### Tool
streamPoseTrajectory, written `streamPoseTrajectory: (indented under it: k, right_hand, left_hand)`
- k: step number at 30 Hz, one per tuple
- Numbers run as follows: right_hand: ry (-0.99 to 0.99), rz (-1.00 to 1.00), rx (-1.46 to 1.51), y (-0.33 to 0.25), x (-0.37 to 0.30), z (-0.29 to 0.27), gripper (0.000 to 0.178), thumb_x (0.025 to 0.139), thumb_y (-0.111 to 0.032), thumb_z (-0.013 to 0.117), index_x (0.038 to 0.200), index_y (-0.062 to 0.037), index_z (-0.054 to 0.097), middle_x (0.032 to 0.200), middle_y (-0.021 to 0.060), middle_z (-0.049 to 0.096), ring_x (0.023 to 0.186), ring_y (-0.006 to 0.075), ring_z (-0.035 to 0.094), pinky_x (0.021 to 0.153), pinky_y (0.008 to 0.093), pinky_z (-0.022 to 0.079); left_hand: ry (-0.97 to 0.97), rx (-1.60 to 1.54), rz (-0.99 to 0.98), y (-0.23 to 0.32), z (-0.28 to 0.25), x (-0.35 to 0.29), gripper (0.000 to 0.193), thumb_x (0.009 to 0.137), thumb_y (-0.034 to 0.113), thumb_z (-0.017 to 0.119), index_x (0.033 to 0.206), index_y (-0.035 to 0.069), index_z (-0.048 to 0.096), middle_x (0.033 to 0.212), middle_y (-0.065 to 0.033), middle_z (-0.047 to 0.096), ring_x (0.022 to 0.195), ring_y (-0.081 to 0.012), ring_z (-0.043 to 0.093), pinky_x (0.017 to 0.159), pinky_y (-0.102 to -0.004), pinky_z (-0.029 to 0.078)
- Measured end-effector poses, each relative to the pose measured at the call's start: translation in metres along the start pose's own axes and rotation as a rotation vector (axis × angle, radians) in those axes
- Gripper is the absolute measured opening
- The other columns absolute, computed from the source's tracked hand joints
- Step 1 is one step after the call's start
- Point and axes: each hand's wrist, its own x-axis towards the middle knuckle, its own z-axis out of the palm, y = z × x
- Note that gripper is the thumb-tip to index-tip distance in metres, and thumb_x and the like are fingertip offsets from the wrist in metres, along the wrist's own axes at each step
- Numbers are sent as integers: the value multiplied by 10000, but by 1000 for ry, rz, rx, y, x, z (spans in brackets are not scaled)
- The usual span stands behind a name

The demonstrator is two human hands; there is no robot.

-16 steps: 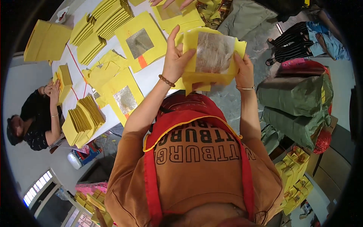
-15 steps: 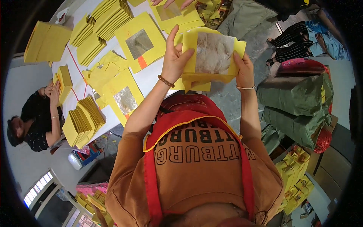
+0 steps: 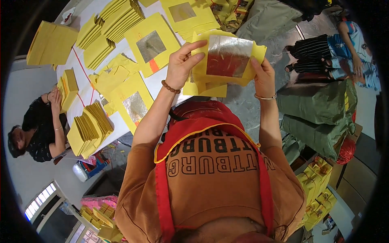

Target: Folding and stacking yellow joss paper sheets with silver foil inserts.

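A yellow paper sheet with a shiny silver foil square (image 3: 229, 54) is held tilted over the front edge of the white table. My right hand (image 3: 264, 77) pinches its right edge, thumb on the front face and the fingers behind. At the left edge, my left hand (image 3: 182, 67) has its index finger and thumb spread apart against the paper, not closed on it. Below the held sheet, more yellow paper (image 3: 214, 90) lies at the table edge. To the left lie two yellow sheets with foil squares, one farther off (image 3: 150, 46) and one nearer (image 3: 135, 106).
Fanned stacks of yellow paper (image 3: 121, 20) fill the white table's (image 3: 83, 60) far left. At left, a co-worker (image 3: 44, 117) handles a yellow stack (image 3: 68, 87). Green sacks (image 3: 316, 101) stand on my right, near tied yellow bundles (image 3: 316, 178). Another person (image 3: 344, 44) is at the far right.
My left thumb has lifted from the foil, and the left hand has shifted left, its index finger swinging over the paper's edge. The sheet has tilted. Another person's fingers at the top are gone.
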Motion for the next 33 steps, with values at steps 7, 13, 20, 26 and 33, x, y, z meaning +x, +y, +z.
streamPoseTrajectory:
  k: [7, 13, 20, 26, 33]
  right_hand:
    - [-6, -94, -58, -3, -6, -5, 162, 808, -83, 565, 950, -5, 572, 860, -3, 582, 784, 69, 527, 716, 202, 401]
    - [-15, -190, -157, -7, -11, -6, 114, 766, 5, 577, 879, 5, 565, 1002, 60, 546, 870, 104, 514, 749, 230, 411]
    - [-138, -612, -331, -12, -20, -2, 164, 636, 54, 658, 708, -16, 528, 1182, 167, 460, 1041, 225, 483, 828, 311, 411]
    - [-211, -496, -359, -6, -36, -8, 176, 619, 83, 659, 689, -16, 531, 1016, 153, 552, 881, 213, 555, 768, 313, 442]
    - [17, -306, 43, 8, -29, 7, 252, 682, 95, 612, 892, -19, 533, 819, 71, 575, 775, 123, 546, 677, 230, 439]
  left_hand:
    - [-14, 194, 14, 12, -11, -4, 360, 711, 86, 655, 1061, 57, 577, 777, 29, 508, 630, -64, 390, 570, -195, 335]
    - [-53, 532, 164, 31, -12, -11, 274, 720, 61, 634, 991, 40, 603, 758, -42, 533, 667, -112, 484, 597, -223, 388]
    - [-197, 501, 81, 33, -23, -24, 207, 727, 7, 608, 934, 15, 615, 785, -58, 557, 728, -126, 513, 642, -224, 398]
    - [-239, 487, 90, 35, -29, -35, 160, 719, 27, 618, 877, 47, 625, 746, -47, 520, 706, -144, 500, 654, -239, 396]
    - [-195, 322, 145, 37, -30, -20, 52, 787, 54, 563, 832, 28, 563, 968, -54, 560, 848, -102, 504, 720, -226, 403]
